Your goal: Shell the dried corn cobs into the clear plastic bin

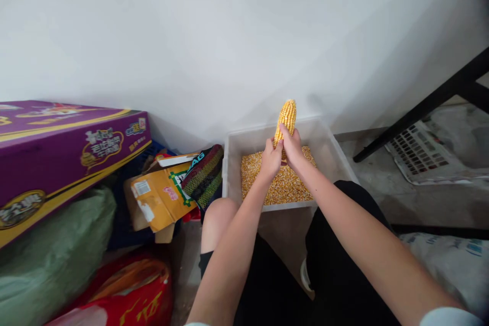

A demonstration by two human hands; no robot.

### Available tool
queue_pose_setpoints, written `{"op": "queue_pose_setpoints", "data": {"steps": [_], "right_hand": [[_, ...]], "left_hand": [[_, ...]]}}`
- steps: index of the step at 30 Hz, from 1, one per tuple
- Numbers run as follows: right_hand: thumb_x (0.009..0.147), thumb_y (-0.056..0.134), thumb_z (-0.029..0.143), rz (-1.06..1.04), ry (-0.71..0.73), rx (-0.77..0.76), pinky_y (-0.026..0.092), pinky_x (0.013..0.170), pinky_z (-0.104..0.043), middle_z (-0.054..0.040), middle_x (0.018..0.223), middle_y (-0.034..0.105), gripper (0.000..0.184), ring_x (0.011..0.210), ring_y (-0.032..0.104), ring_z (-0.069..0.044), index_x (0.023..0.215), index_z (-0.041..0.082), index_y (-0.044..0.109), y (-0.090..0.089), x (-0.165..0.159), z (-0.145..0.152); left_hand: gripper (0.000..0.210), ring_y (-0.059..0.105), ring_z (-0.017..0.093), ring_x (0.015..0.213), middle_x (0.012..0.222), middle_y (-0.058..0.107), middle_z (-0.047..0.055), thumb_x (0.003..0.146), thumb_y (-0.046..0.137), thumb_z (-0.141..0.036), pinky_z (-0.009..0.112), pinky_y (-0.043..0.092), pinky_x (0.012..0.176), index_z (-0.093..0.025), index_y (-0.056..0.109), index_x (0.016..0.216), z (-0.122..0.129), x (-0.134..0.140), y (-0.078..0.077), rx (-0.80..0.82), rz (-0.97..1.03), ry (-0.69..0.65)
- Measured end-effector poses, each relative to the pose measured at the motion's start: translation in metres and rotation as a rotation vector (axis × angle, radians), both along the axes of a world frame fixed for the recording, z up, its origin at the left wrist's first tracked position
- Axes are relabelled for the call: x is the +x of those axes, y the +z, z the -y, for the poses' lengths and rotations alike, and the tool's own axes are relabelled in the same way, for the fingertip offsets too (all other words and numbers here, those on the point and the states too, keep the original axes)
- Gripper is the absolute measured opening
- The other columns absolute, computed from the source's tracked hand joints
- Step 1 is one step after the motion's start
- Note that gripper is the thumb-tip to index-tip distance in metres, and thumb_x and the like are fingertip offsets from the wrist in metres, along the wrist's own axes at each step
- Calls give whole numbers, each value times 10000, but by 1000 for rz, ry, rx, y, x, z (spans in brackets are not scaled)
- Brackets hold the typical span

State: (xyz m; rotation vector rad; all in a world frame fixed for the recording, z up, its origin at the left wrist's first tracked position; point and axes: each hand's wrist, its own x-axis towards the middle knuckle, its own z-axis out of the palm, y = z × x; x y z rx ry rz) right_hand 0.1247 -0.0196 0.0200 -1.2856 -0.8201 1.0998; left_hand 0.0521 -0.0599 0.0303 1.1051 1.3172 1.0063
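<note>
A dried yellow corn cob (287,116) tilts upward over a bin, its upper part full of kernels. My left hand (271,159) is closed around its lower end. Just beside it, my right hand (292,146) grips the cob higher up, with the thumb pressed along the kernels. The two hands touch, and the cob's lower end is mostly hidden by the fingers. Below them, loose corn kernels (284,187) cover the floor of the translucent plastic bin (336,155), which stands in front of my knees.
Left of the bin lie a mesh bag (204,175) and a flattened yellow carton (162,196). A large purple box (72,158) rests above a green sack (57,249) and a red bag (147,290). To the right are a black metal leg (412,117) and a white plastic basket (420,150). A wall rises behind.
</note>
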Motion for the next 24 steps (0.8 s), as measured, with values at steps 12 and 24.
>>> {"op": "queue_pose_setpoints", "data": {"steps": [12, 24], "right_hand": [[705, 571, 582, -67, -44, -23, 426, 585, -294, -1, 727, 566, 413, 715, 566, -188, 889, 217, 508, 13, 1, 6], [699, 595, 560, -220, 28, -99, 425, 528, -286, 9, 679, 532, 407, 657, 559, -178, 883, 213, 488, 25, 4, 9]], "left_hand": [[474, 583, 183, 935, 1252, 515, 108, 876, 458, -421, 222, 528, 556, -219, 393, 1300, 1, -7, 4, 70, 9, -118], [545, 602, 109, 643, 1129, 593, 70, 871, 415, -361, 225, 494, 530, -292, 312, 1402, 6, -18, 13, 109, -151, -236]]}}
